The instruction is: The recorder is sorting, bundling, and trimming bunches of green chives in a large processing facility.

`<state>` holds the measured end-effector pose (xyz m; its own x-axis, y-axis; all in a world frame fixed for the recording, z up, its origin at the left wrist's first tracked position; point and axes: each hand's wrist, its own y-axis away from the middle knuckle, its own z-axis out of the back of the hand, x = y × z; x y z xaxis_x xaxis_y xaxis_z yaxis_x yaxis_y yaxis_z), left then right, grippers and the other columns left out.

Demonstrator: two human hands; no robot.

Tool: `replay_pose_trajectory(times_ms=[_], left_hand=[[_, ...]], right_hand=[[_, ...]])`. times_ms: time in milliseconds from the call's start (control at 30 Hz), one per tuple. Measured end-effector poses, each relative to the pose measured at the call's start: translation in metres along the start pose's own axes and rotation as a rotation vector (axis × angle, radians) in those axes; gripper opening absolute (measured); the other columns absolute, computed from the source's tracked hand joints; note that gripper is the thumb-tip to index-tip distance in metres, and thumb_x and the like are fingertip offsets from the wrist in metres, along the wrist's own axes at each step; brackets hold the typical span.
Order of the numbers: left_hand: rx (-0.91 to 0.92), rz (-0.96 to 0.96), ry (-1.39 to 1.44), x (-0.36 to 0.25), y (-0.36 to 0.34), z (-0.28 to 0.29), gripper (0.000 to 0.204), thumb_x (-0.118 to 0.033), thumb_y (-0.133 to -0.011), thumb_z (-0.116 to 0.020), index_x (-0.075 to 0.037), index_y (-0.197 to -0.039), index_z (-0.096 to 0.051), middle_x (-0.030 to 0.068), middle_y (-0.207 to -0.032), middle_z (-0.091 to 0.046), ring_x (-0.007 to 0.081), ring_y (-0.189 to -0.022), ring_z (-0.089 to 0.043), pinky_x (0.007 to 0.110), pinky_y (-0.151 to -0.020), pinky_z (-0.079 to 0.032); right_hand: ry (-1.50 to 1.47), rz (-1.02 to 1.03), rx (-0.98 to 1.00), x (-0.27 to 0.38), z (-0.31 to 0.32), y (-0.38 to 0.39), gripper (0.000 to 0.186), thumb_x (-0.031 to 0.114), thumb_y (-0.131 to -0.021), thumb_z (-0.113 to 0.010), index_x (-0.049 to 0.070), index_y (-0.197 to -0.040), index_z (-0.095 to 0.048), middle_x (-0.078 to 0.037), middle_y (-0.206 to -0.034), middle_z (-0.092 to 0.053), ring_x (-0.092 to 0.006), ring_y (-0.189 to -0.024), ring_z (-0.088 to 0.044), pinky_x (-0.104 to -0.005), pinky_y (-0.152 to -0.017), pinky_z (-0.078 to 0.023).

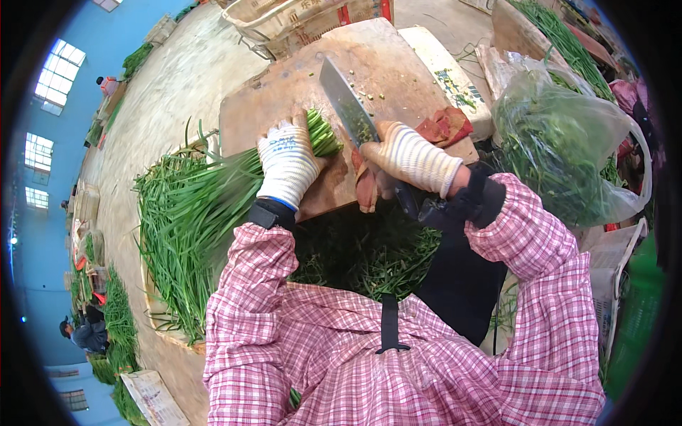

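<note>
I see room to pass over the board (277, 92) beyond the left hand (288, 160), though the knife (346, 99) blocks its right side and greens (206, 199) its left.

Cutting board (284, 96): apparently wood; matt, worn, stained. Knife (346, 99) over the board: metal blade, smooth, dull sheen, flecked with green bits. Left hand (288, 157) at the board's near edge: knitted cloth glove, matt, ribbed look. Right hand (413, 157), over the board's near right part: same knit. Green stalks (202, 195), on and left of the board: smooth, faintly glossy. Bag (561, 138), right of the board: thin see-through plastic, glossy, crumpled. Red wrap (452, 126) on the board's right part: crinkled; cloth or plastic, cannot tell. Floor (170, 92), left of the board: concrete-like, matt. Sleeves (245, 291), nearer than the board: woven cloth, matt, puckered.
</note>
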<state>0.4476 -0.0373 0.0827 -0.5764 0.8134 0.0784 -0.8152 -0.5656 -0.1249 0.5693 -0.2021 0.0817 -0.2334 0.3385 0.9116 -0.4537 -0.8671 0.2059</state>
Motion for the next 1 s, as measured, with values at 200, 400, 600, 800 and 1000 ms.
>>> replay_pose_trajectory(times_ms=[200,400,600,800,1000], left_hand=[[0.011,0.014,-0.031,0.007,-0.001,-0.007,0.088,-0.039,-0.060,-0.088,-0.011,-0.134,-0.048,0.0159,-0.118,-0.063,0.0330,-0.112,-0.060,0.049,-0.091,-0.047],[0.082,-0.018,0.040,-0.003,-0.011,0.002,0.093,-0.037,-0.057,-0.089,-0.008,-0.136,-0.048,0.0158,-0.123,-0.062,0.0352,-0.114,-0.059,0.049,-0.095,-0.047],[0.182,-0.135,0.342,0.055,-0.033,0.013,0.123,-0.047,-0.049,-0.093,0.000,-0.146,-0.034,0.0240,-0.132,-0.057,0.0414,-0.122,-0.055,0.045,-0.100,-0.045],[0.335,-0.237,0.691,0.086,-0.038,0.007,0.104,-0.035,-0.057,-0.092,0.000,-0.141,-0.042,0.0217,-0.116,-0.065,0.0289,-0.110,-0.064,0.035,-0.097,-0.049],[0.310,-0.246,0.296,0.056,-0.052,0.022,0.113,-0.044,-0.053,-0.092,0.001,-0.142,-0.039,0.0266,-0.126,-0.059,0.0388,-0.118,-0.057,0.042,-0.101,-0.046]], right_hand=[[-0.051,-0.077,0.197,0.019,-0.015,-0.001,0.022,0.016,-0.091,-0.056,-0.004,-0.089,-0.065,-0.013,-0.067,-0.066,-0.0263,-0.063,-0.069,-0.0376,-0.054,-0.054],[0.593,0.296,0.141,-0.049,-0.031,-0.059,0.012,0.008,-0.074,-0.067,0.002,-0.066,-0.074,-0.013,-0.059,-0.068,-0.0241,-0.050,-0.066,-0.0350,-0.048,-0.052],[-0.192,-0.108,-0.135,0.016,-0.018,-0.034,0.023,0.014,-0.082,-0.054,-0.007,-0.082,-0.063,-0.013,-0.063,-0.060,-0.0252,-0.053,-0.062,-0.0385,-0.049,-0.050],[-0.144,-0.004,-0.100,0.048,0.019,-0.019,0.029,0.016,-0.088,-0.054,-0.005,-0.109,-0.053,-0.010,-0.063,-0.057,-0.0210,-0.047,-0.058,-0.0367,-0.043,-0.049],[-0.060,-0.082,0.007,0.022,0.027,-0.010,0.031,0.014,-0.089,-0.048,-0.013,-0.102,-0.052,-0.017,-0.063,-0.064,-0.0253,-0.050,-0.066,-0.0374,-0.047,-0.053]])
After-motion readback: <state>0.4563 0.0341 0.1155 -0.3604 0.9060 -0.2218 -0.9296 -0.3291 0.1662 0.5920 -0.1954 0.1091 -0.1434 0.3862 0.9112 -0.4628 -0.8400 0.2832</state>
